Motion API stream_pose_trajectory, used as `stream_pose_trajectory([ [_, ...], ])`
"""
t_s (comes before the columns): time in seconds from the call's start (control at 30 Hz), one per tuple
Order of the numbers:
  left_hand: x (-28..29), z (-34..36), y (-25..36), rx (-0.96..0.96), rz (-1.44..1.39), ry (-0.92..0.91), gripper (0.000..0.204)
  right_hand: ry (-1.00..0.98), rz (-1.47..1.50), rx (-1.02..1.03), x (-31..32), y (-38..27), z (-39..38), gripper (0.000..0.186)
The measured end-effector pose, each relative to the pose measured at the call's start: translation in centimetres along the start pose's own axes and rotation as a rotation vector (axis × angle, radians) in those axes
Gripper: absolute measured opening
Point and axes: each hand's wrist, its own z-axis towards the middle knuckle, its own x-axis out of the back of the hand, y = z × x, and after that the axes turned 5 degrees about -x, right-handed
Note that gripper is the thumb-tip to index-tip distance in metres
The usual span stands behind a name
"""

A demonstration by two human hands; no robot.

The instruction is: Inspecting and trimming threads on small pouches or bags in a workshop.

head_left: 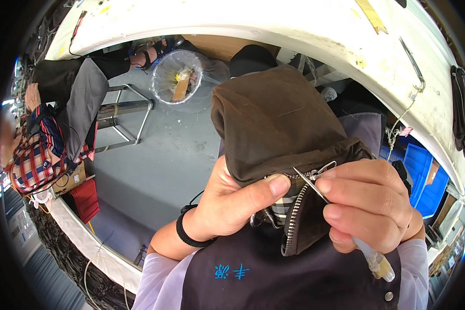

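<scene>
My left hand [243,199] grips a dark brown cloth garment [279,116], thumb pressed beside its open metal zipper [293,219]. Checked lining [281,206] shows between the rows of teeth. In my right hand [369,204] is an awl [311,185], a thin pointed metal tool with a pale, translucent handle below the fingers. Its tip lies over the zipper near my left thumb. Right by the fingertips of that hand sits the wire-loop zipper pull [326,168]; whether they touch it I cannot tell. The garment's lower part hangs over my dark apron [289,279].
A white worktable [201,18] curves across the far side, with a metal hook [413,64] on it. Beneath stands a plastic-lined bin [176,77] beside a metal-framed stool [121,116]. Another person [41,150] sits at left. Blue trays [416,178] stand at right.
</scene>
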Motion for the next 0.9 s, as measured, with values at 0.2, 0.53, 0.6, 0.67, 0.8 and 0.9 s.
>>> stream_pose_trajectory([
  [0.2,0.13,-0.04,-0.18,-0.017,0.0,-0.021,0.02,-0.017,-0.029,0.002,0.01,-0.05,-0.3,0.011],
  [0.53,-0.21,0.18,-0.27,-0.022,0.017,-0.013,0.021,0.005,-0.013,-0.022,-0.01,-0.17,-0.23,0.011],
  [0.6,-0.46,0.23,-0.19,-0.032,0.001,0.009,0.022,0.007,0.005,-0.019,0.06,-0.25,-0.29,0.011],
  [0.67,-0.52,0.23,-0.26,-0.034,-0.009,0.013,0.022,0.009,0.022,-0.015,0.03,-0.26,-0.3,0.011],
  [0.8,0.18,-0.06,-0.52,-0.009,0.001,-0.008,0.021,0.013,-0.003,-0.015,-0.15,-0.16,-0.36,0.011],
  [0.9,0.02,0.05,-0.45,-0.019,0.006,-0.012,0.019,0.019,-0.016,-0.02,-0.34,-0.18,-0.38,0.01],
])
